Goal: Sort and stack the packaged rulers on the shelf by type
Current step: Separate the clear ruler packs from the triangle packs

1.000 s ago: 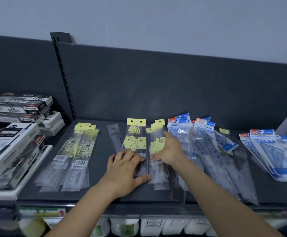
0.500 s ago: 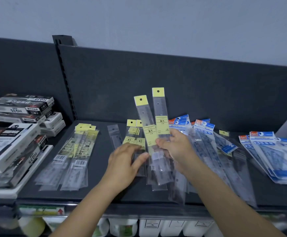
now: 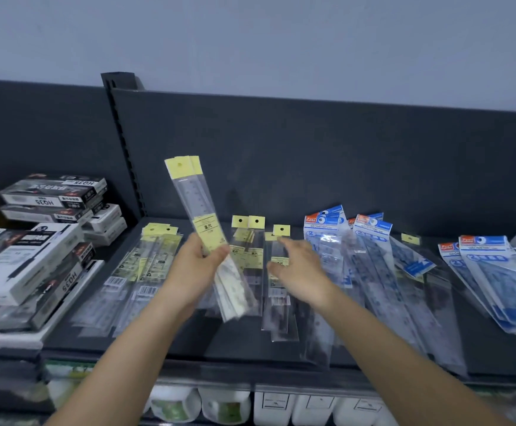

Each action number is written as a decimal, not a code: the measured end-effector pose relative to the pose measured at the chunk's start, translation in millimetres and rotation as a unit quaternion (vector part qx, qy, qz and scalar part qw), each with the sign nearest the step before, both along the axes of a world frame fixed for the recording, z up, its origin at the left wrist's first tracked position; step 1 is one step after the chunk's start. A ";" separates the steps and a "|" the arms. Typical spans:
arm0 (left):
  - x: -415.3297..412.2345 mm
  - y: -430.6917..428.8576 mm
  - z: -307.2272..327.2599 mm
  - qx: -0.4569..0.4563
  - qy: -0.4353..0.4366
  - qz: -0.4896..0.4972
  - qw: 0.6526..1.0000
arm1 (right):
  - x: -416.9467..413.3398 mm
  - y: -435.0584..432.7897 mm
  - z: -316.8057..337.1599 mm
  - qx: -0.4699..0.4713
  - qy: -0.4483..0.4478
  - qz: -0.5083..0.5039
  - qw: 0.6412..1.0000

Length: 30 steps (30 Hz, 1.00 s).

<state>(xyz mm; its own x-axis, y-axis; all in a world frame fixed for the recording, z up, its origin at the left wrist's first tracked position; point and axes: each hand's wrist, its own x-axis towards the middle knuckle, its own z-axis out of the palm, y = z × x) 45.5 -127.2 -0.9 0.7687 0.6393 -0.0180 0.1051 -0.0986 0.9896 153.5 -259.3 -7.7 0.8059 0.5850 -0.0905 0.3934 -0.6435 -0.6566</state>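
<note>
My left hand (image 3: 196, 264) grips a small bundle of clear ruler packs with yellow header cards (image 3: 193, 198), tilted up and to the left above the shelf. My right hand (image 3: 296, 265) hovers open over more yellow-header ruler packs (image 3: 276, 290) lying flat mid-shelf. A stack of yellow-label ruler packs with barcodes (image 3: 146, 272) lies to the left. Blue-header geometric ruler sets (image 3: 370, 250) fan out right of centre. Another blue-header pile (image 3: 496, 272) sits at the far right.
The dark shelf (image 3: 213, 342) has a dark back panel (image 3: 312, 155) and a slotted upright (image 3: 121, 133). Stacked black-and-white boxes (image 3: 26, 256) fill the left end. White containers (image 3: 275, 407) stand on the level below.
The raised yellow-header packs passed from my right hand into my left, which lifted them up and leftward. My right hand let go and dropped toward the packs on the shelf.
</note>
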 end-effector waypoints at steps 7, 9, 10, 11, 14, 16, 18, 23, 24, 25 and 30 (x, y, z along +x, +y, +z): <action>-15.0 29.9 -6.6 0.031 0.084 0.019 0.996 | 7.9 9.8 -28.2 -0.094 -0.022 -0.033 0.995; -19.8 33.0 -9.0 0.026 0.077 0.030 0.996 | 8.7 14.1 -26.4 -0.097 -0.024 -0.032 0.995; -22.0 34.6 -11.0 0.037 0.079 0.036 0.996 | 9.0 15.3 -24.9 -0.097 -0.018 -0.036 0.994; -24.7 34.4 -11.1 0.051 0.086 0.046 0.994 | 10.4 15.8 -23.7 -0.097 -0.009 -0.041 0.994; -30.8 35.9 -11.7 0.077 0.092 0.071 0.990 | 18.2 16.3 -21.6 -0.078 0.027 -0.058 0.995; -34.7 36.3 -8.7 0.089 0.092 0.087 0.988 | 22.6 15.6 -21.1 -0.057 0.042 -0.061 0.996; -39.3 40.0 -4.6 0.118 0.102 0.103 0.982 | 25.7 14.0 -23.5 -0.043 0.029 -0.059 0.997; -54.8 56.3 14.6 0.187 0.109 0.117 0.969 | 24.0 12.1 -21.8 0.017 -0.014 -0.088 0.996; -56.8 62.4 17.1 0.193 0.107 0.120 0.968 | 22.2 12.1 -17.4 0.045 -0.017 -0.095 0.994; -58.5 67.1 20.0 0.195 0.108 0.121 0.967 | 19.3 12.3 -12.1 0.073 -0.017 -0.098 0.992; -55.4 90.3 10.3 0.137 0.115 0.076 0.981 | -7.7 28.5 10.4 0.174 0.007 -0.065 0.983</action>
<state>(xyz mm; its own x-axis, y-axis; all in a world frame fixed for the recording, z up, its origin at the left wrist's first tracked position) -10.0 -36.9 9.5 0.6591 0.7520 0.0082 0.3573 -0.3227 0.8765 145.9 -230.7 2.7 0.8764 0.4740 0.0856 0.3120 -0.4232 -0.8507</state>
